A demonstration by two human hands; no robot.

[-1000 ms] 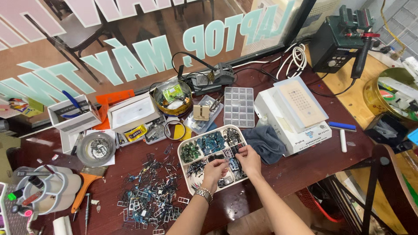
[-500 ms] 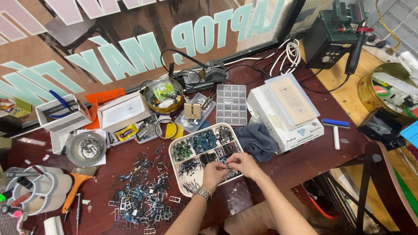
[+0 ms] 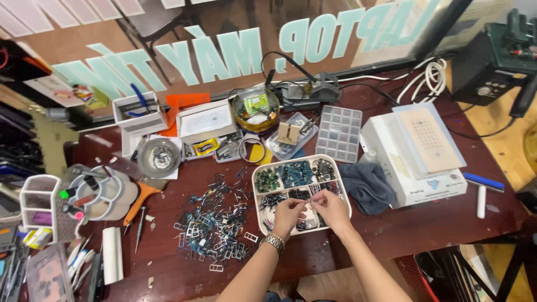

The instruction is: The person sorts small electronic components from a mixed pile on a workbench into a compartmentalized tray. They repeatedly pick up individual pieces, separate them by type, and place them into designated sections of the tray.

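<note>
Since a second ago our two hands, left [image 3: 289, 214] and right [image 3: 331, 208], have drawn together over the near end of the tray [image 3: 342, 178], fingertips pinched on one tiny part too small to identify. Sorting looks partway: the one tray's compartments hold parts, yet a big loose pile [image 3: 215, 223] waits on the desk [image 3: 425, 229] left of it

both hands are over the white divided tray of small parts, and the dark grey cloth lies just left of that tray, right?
Not quite. In the head view the left hand and right hand are over the white divided tray of small parts, but the dark grey cloth lies just right of that tray, between it and the white box. Left of the tray is a loose heap of small metal parts.
</note>
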